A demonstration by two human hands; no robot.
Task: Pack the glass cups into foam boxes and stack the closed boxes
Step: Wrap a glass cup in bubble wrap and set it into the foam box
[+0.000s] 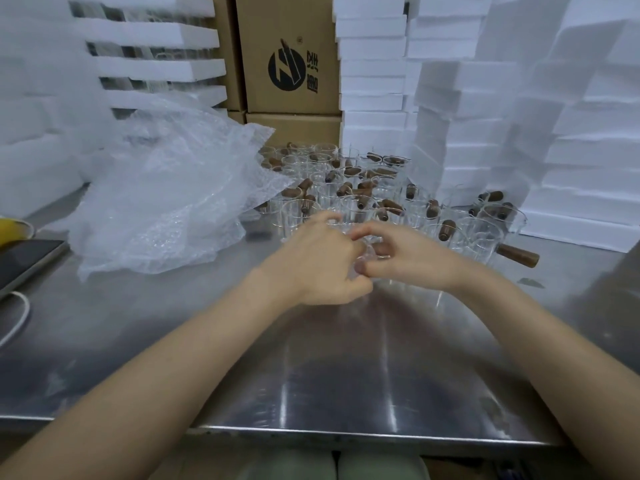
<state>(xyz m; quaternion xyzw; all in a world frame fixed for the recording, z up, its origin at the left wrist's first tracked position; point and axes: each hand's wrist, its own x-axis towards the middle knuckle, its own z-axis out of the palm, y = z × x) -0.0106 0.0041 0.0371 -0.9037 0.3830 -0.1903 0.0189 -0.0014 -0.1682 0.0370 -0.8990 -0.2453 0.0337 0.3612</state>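
A brushed steel table [346, 358] filled the lower half of the frame, its near edge running along the bottom. A crumpled heap of clear bubble wrap [166, 195] lay on it at centre left. At the left edge, a dark phone [24, 261] rested flat, with a white cable [20, 313] looping just below it and a yellow object [10, 230], partly cut off, just above. Brown cardboard cartons [287, 53] stood stacked at upper centre, the top one bearing a black logo [287, 69].

Left hand [323, 261], right hand [412, 258], fingers [377, 231] curled
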